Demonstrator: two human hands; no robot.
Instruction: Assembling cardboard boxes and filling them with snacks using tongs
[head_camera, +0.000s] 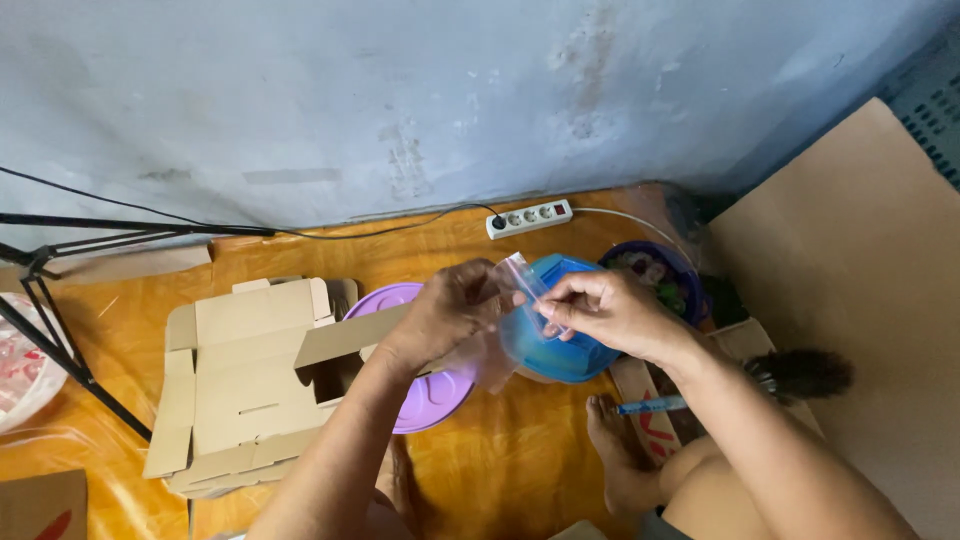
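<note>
Plastic bag (518, 290), small and clear, pinched between both hands above blue container (560, 345): left hand (450, 310) grips one edge, right hand (600, 308) the other, possibly something inside. Purple lid (420, 400) and cardboard box (250, 375) on floor.

Open cardboard box (245, 375) on orange floor sheet (500, 470). White power strip (529, 218) against wall. Black tripod legs (45, 300) left. Cardboard sheet (860, 290) right.
</note>
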